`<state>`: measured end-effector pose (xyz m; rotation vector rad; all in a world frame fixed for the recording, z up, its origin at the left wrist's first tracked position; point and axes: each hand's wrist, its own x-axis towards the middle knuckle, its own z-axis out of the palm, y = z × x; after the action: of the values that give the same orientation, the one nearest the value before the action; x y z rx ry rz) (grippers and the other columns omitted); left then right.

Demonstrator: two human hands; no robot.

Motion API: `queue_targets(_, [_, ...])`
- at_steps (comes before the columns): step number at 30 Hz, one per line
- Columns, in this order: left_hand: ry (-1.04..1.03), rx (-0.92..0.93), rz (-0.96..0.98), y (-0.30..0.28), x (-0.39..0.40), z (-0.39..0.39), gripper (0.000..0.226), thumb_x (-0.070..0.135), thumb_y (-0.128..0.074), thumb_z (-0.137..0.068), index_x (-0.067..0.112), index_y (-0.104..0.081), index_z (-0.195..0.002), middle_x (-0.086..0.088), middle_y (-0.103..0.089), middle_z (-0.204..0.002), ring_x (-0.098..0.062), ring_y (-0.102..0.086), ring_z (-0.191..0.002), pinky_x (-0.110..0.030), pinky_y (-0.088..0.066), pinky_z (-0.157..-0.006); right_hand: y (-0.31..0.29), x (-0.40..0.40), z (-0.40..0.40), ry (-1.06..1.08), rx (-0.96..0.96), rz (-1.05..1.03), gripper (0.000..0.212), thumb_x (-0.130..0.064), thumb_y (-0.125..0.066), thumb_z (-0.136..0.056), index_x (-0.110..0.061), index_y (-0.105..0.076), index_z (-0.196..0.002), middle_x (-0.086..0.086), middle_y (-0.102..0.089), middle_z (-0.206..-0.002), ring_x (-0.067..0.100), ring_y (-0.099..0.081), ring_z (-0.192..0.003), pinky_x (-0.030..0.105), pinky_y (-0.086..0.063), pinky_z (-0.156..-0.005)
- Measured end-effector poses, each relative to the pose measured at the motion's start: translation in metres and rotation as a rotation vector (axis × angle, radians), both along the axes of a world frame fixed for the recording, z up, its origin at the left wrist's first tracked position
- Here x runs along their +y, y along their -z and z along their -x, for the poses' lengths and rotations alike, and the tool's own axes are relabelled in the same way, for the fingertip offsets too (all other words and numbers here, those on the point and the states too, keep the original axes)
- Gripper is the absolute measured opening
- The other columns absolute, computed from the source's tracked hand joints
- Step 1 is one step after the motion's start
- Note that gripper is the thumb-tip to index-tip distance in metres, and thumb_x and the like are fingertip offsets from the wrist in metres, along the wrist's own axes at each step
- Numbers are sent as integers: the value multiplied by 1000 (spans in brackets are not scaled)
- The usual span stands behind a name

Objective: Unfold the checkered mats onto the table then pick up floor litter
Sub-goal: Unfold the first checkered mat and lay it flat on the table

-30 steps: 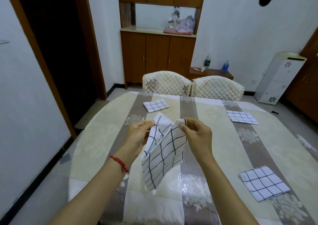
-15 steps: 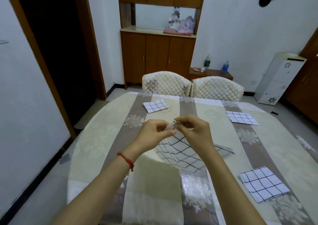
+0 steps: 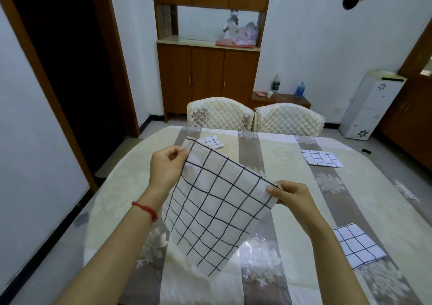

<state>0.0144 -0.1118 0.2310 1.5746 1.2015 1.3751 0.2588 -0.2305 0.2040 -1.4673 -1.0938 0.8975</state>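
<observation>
I hold one checkered mat (image 3: 217, 211) spread open in the air above the near middle of the table (image 3: 131, 178), its grid of dark lines facing up and its lower corner hanging toward the near edge. My left hand (image 3: 167, 168) pinches the mat's far corner between thumb and curled fingers (a red string bracelet (image 3: 145, 209) circles that wrist). My right hand (image 3: 291, 196) pinches the corner on the right side, thumb on top and fingers curled beneath the cloth.

Three more mats lie folded on the striped floral tablecloth. The first folded mat (image 3: 213, 142) sits near the far edge, left of centre, partly hidden behind the raised mat. The second folded mat (image 3: 321, 158) lies toward the far right corner. The third folded mat (image 3: 357, 245) rests near the right edge, close to my right forearm.

Two quilted chairs (image 3: 254, 118) stand side by side at the far edge. Behind them stands a wooden cabinet (image 3: 208, 71), and a low side table (image 3: 285, 98) carries two bottles. A white cabinet (image 3: 371, 104) stands against the right wall.
</observation>
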Motion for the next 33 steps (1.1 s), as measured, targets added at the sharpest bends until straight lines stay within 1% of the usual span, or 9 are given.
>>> queue_targets(2, [-64,26,13,5,3,1,25,17,-58,-87,16,-59,-62,0,-56,-60,0,-51,-55,-16,-45,-61,1,3,1,14,35,-4,18,-10,-66,-80,-4,-64,-63,11,-61,-69,24,-58,-73,36,-50,-75])
queue_targets(4, [-137,75,60,8,3,-3,8,18,-58,-86,14,-64,-83,-5,-63,-83,-8,-56,-77,-26,-46,-77,0,7,6,38,35,-34,22,-11,-66,-81,6,-62,-68,14,-57,-70,23,-56,-72,38,-49,-75])
queue_targets(7, [-222,187,74,12,-5,-13,36,18,-61,-84,13,-53,-119,-8,-49,-123,-18,-48,-109,-24,-35,-90,-3,15,17,73,19,-78,28,-13,-66,-81,5,-56,-62,8,-46,-59,13,-46,-59,23,-43,-62])
queue_targets(9, [-181,230,-2,11,-19,-23,32,19,-62,-83,12,-55,-114,-8,-47,-119,-16,-48,-101,-23,-37,-87,-6,21,28,82,-1,-98,27,-12,-67,-80,-7,-54,-57,-4,-40,-49,5,-38,-47,13,-36,-51])
queue_targets(11, [-76,255,-30,12,-33,-34,15,21,-62,-83,11,-62,-94,-5,-56,-99,-11,-52,-81,-22,-41,-75,-9,26,36,92,-21,-115,25,-13,-69,-78,-9,-58,-56,-2,-44,-50,5,-40,-45,12,-37,-49])
queue_targets(15, [180,134,186,14,-53,-50,28,37,-63,-80,13,-63,-67,1,-62,-63,-13,-59,-62,-28,-49,-62,-10,33,51,61,-83,-121,26,-17,-73,-74,-3,-60,-58,2,-50,-52,5,-45,-46,15,-41,-50])
queue_targets(18, [257,-33,395,8,-58,-56,31,37,-63,-81,8,-65,-70,-5,-67,-67,-18,-65,-61,-28,-52,-55,-8,36,62,13,-91,-116,30,-14,-74,-72,-14,-53,-51,-9,-47,-44,4,-41,-45,18,-35,-50])
queue_targets(23, [323,-195,543,3,-55,-52,20,19,-62,-84,7,-63,-68,-6,-65,-65,-15,-65,-54,-24,-54,-49,-3,38,71,-36,-108,-121,37,-10,-77,-68,-19,-47,-48,-13,-47,-39,0,-38,-42,13,-32,-47])
queue_targets(33, [349,-272,437,14,-52,-43,19,15,-56,-88,8,-65,-72,-8,-71,-67,-18,-70,-62,-21,-52,-50,-6,36,73,-111,1,-166,21,-6,-65,-81,-12,-61,-61,-11,-59,-46,-2,-49,-47,11,-41,-51])
